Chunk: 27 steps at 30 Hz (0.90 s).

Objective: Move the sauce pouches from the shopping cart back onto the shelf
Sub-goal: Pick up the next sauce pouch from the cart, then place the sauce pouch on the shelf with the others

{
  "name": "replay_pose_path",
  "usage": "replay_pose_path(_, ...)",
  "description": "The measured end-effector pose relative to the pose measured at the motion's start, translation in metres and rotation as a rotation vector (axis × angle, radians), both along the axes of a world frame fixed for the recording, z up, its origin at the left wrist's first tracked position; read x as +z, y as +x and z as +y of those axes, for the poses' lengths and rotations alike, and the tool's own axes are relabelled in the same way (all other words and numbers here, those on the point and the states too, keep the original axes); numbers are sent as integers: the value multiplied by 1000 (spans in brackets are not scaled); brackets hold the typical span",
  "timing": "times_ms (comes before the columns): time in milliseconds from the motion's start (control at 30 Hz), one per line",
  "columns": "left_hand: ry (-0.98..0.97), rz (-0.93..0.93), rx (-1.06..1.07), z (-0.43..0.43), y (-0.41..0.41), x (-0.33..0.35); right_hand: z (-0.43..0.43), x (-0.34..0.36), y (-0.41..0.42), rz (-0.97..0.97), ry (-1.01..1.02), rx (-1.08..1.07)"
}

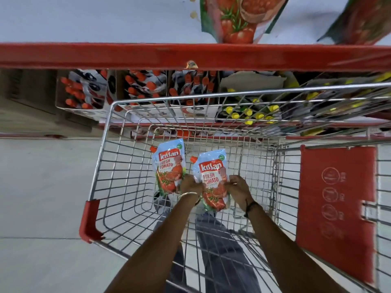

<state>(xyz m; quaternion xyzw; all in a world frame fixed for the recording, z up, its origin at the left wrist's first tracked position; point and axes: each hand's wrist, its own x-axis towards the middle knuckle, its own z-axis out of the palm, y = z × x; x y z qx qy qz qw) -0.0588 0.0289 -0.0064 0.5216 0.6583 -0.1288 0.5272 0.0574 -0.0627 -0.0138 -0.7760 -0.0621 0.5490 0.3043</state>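
Inside the shopping cart, our left hand and right hand each grip one sauce pouch, pouches extending toward 12 o'clock.

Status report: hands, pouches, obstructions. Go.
Left hand and right hand gripping right pouch. Left pouch beside it, both in cart. Nothing blocking.

Cart: directly in front of the person, its far end just beside the shelf.
Left pouch: inside the cart, held in the left hand.
Right pouch: just right of the left pouch, between both hands; the right hand grips its right edge.
Shelf: beyond the cart, two pouches standing on top.
Lower shelf: boxes of pouches left, capped bottles right.
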Motion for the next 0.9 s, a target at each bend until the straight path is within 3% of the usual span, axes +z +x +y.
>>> replay_pose_path(133,39,-63,-51,10,-13,50,-6,39,-4,39,100,-33)
replay_pose_path(333,245,-144,-59,26,-39,155,8,126,-18,52,316,-30)
replay_pose_path(567,402,-312,119,62,-72,243,46,219,-38,-49,571,46)
replay_pose_path(900,749,-666,189,128,-84,350,129,329,-55,-276,860,-122)
